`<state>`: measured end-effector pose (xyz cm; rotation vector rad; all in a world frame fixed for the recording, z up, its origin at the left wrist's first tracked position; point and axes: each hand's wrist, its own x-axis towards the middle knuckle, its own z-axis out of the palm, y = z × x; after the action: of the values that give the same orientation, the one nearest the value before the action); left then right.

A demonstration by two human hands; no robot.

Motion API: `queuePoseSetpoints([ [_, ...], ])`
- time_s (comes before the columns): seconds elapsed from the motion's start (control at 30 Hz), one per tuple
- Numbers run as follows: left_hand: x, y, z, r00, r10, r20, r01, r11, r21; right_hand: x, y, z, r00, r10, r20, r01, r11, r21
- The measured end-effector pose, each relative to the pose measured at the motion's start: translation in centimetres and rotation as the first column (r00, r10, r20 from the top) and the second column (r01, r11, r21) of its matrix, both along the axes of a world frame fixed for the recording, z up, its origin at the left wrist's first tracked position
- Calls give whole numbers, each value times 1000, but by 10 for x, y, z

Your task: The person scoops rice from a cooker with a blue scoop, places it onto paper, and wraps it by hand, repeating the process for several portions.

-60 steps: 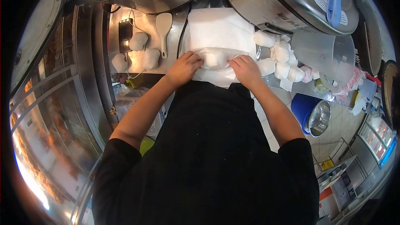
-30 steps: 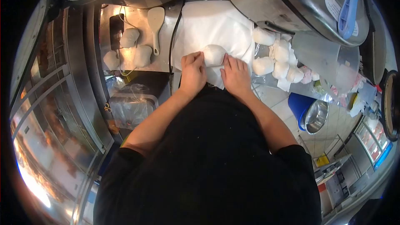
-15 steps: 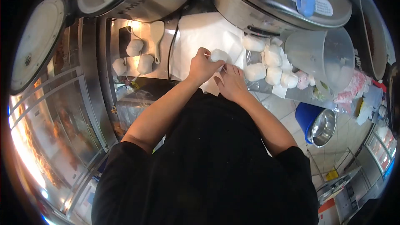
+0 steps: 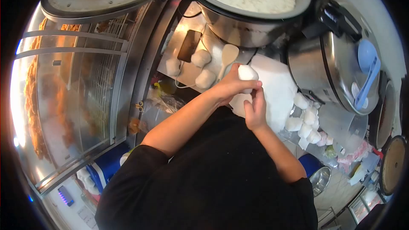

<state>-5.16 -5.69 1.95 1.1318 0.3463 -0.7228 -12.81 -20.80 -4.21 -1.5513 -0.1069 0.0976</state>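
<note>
A white wrapped bundle point(image 4: 248, 73) sits in my left hand point(image 4: 231, 84), whose fingers curve round it above the white paper sheets point(image 4: 272, 89). My right hand point(image 4: 256, 108) is just below the bundle, its fingertips by the bundle's lower edge and its thumb raised apart from the fingers. Three similar round bundles point(image 4: 205, 78) lie to the left on the metal counter, near a phone-like dark slab point(image 4: 189, 46) and a pale rice paddle point(image 4: 228, 58). Several more wrapped bundles point(image 4: 310, 116) are grouped to the right of the paper.
An open rice cooker point(image 4: 251, 25) full of white rice stands behind the paper. A closed cooker point(image 4: 313, 68) with a blue ladle point(image 4: 367, 74) on it is to the right, beside a translucent tub point(image 4: 343, 123). A glass display case point(image 4: 72, 102) stands at the left.
The view has swung to the left, bringing the rice and the dark slab into fuller view. The bundle has been raised off the paper in my left hand.
</note>
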Motion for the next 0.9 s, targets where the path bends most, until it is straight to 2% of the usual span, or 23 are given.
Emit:
queuePoseSetpoints([
  [0.03, 10, 11, 1, 996, -61, 57, 52, 987, 150, 9, 12, 3, 1000, 4, 13, -4, 1000, -7],
  [0.07, 13, 20, 5, 992, -42, 121, 19, 983, 181, 17, 22, 5, 998, 49, 35, -51, 997, 57],
  [0.17, 32, 66, -23, 994, 105, 7, -105, 994, 32, 47, 30, 44, 990, 142, -4, -141, 987, 76],
  [0.2, 41, 87, -28, 990, 108, 93, -127, 965, 229, 62, 22, 83, 959, 281, -40, -279, 908, -311],
  [0.23, 52, 110, -29, 978, 95, 183, -164, 898, 409, 76, 13, 112, 913, 386, -131, -375, 668, -643],
  [0.27, 57, 132, -19, 898, 122, 423, -364, 748, 555, 78, -1, 127, 917, 230, 326, 44, 755, -654],
  [0.3, 71, 174, -56, 767, -123, 630, -556, 364, 747, 77, -31, 143, 844, 30, 535, 381, 669, -639],
  [0.33, 83, 199, -46, 823, 0, 568, -539, 314, 782, 73, -62, 164, 737, -336, 586, 653, 579, -488],
  [0.37, 95, 231, -61, 840, 107, 532, -540, 261, 800, 77, -115, 182, 505, -300, 810, 863, 162, -478],
  [0.4, 107, 261, -80, 887, 157, 434, -462, 292, 838, 90, -139, 204, 420, -372, 828, 884, -39, -466],
  [0.43, 114, 273, -99, 882, 155, 446, -472, 305, 827, 101, -184, 201, 466, -284, 838, 831, -184, -525],
  [0.47, 122, 281, -117, 946, 46, 321, -323, 221, 920, 108, -222, 194, 516, -205, 832, 762, -333, -555],
  [0.5, 133, 284, -129, 982, -51, 180, -173, 116, 978, 111, -238, 189, 496, -202, 845, 769, -349, -535],
  [0.53, 140, 282, -136, 978, -59, 200, -191, 133, 973, 115, -250, 187, 624, -328, 709, 659, -268, -703],
  [0.57, 142, 277, -143, 985, -91, 146, -145, 23, 989, 122, -260, 186, 727, -428, 538, 525, -160, -836],
  [0.6, 143, 273, -150, 990, -112, 86, -97, -89, 991, 125, -269, 186, 729, -390, 563, 526, -207, -825],
  [0.63, 145, 275, -163, 989, -110, 100, -108, -68, 992, 128, -271, 191, 723, -378, 579, 535, -224, -815],
  [0.7, 143, 280, -193, 958, -194, 211, -241, -143, 960, 138, -262, 203, 549, -406, 731, 770, -97, -631],
  [0.73, 144, 276, -179, 972, -129, 196, -194, 31, 981, 148, -217, 235, 527, -649, 548, 744, 41, -667],
  [0.77, 142, 271, -162, 974, -122, 191, -186, 45, 981, 159, -204, 244, 534, -638, 554, 739, 34, -673],
  [0.83, 138, 260, -121, 961, -92, 262, -235, 232, 944, 194, -183, 255, 790, -372, 488, 612, 410, -677],
  [0.87, 132, 245, -95, 823, -101, 560, -487, 385, 784, 216, -143, 281, 880, -214, 424, 474, 325, -819],
  [0.9, 126, 226, -75, 796, -39, 604, -533, 428, 730, 240, -101, 300, 946, -68, 318, 325, 204, -923],
])
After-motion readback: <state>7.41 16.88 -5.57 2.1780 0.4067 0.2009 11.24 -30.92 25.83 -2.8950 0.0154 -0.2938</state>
